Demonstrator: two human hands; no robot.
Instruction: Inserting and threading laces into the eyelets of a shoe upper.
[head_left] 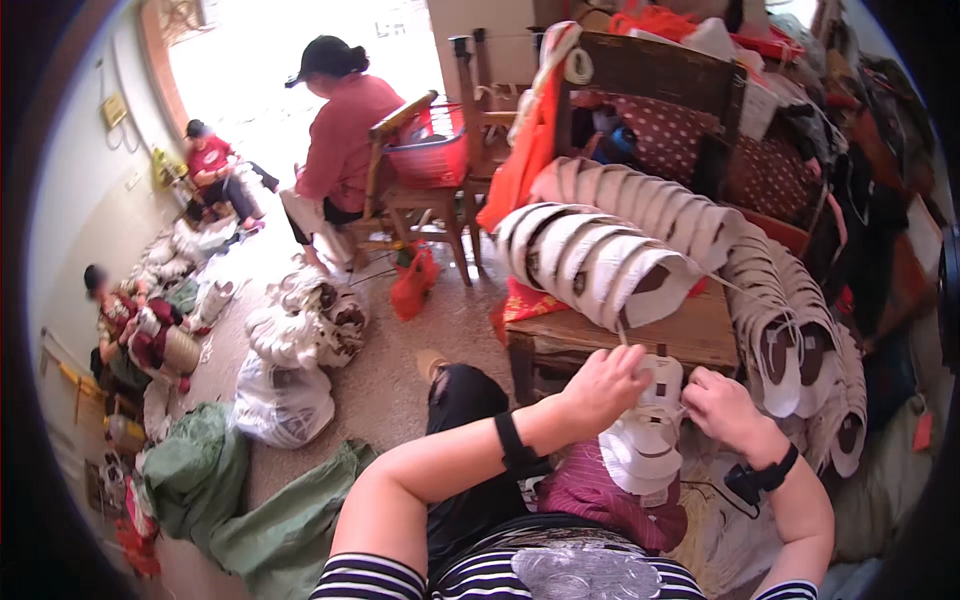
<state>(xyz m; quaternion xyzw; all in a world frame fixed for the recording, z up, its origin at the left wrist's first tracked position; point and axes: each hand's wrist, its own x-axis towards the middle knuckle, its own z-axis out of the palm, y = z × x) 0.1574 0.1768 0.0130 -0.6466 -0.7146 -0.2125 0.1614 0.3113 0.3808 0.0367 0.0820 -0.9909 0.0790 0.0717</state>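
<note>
Striped shirt (478, 575) foremost, left hand (605, 388) pinches lace (622, 328), right hand (727, 408) curls against white shoe (640, 442), pinch indiscernible, by near edge of wooden seat (706, 332); apparent lacing next requires tightening

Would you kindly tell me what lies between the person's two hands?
In the head view, a white shoe upper lies between the left hand and the right hand.
</note>
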